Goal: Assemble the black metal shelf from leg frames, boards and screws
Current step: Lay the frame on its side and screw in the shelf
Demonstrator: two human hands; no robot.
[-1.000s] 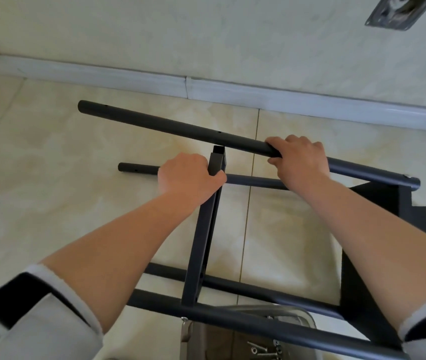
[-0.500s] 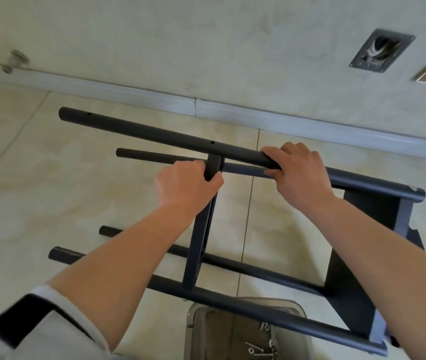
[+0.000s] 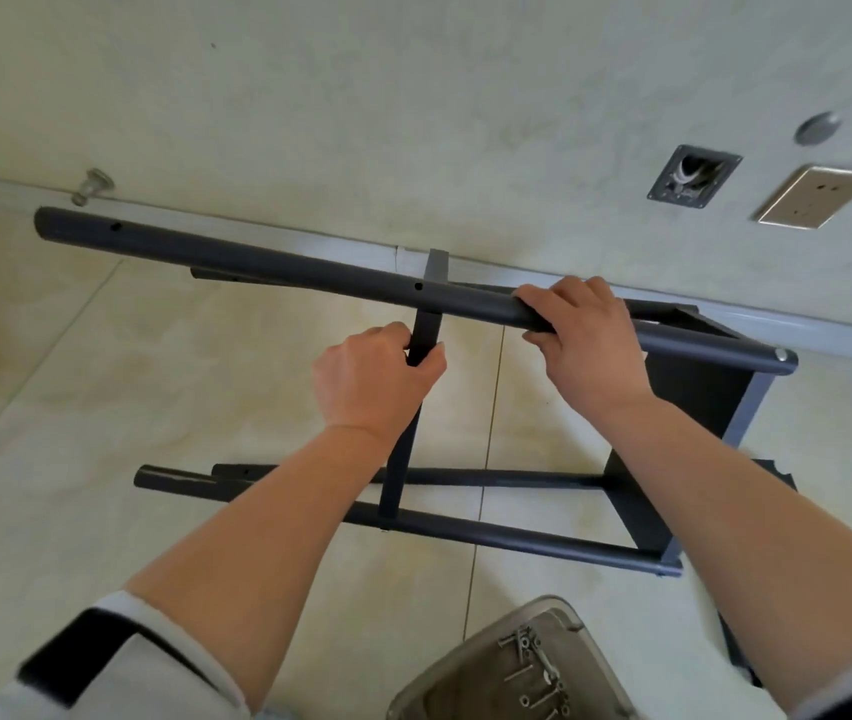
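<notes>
Item: black metal shelf frame (image 3: 517, 532), partly assembled, lying on its side on the tiled floor (image 3: 102, 511) close to the wall (image 3: 413, 122).

Parts noted: a long round top tube (image 3: 257, 262) with open screw holes, raised off the floor; a flat crossbar (image 3: 403, 449) running from a lower tube up to and past the top tube; two further tubes resting near the floor; a dark end board (image 3: 694, 387) joining the tubes at the right.

Hands: the left hand (image 3: 372, 387) was wrapped round the crossbar just below the top tube, fingers and thumb closed on it. The right hand (image 3: 585, 345) was curled over the top tube, just right of the crossing, clamped on it. Both sleeves were pushed back.

Handling: the tubes looked rigid and smooth-painted, probably light for their length but awkward, since the free left ends were unsupported and would swing. The paint looked likely to slip under a loose grip. The best hold appeared to be near the joints, as taken here, not at the free ends. The joint at the crossing seemed not yet fastened; whether a screw sat in the nearby hole could not be told.

Also present: a grey tray (image 3: 465, 672) of screws (image 3: 533, 662) at the lower edge, a wall socket (image 3: 818, 194), a metal wall fitting (image 3: 694, 179).
</notes>
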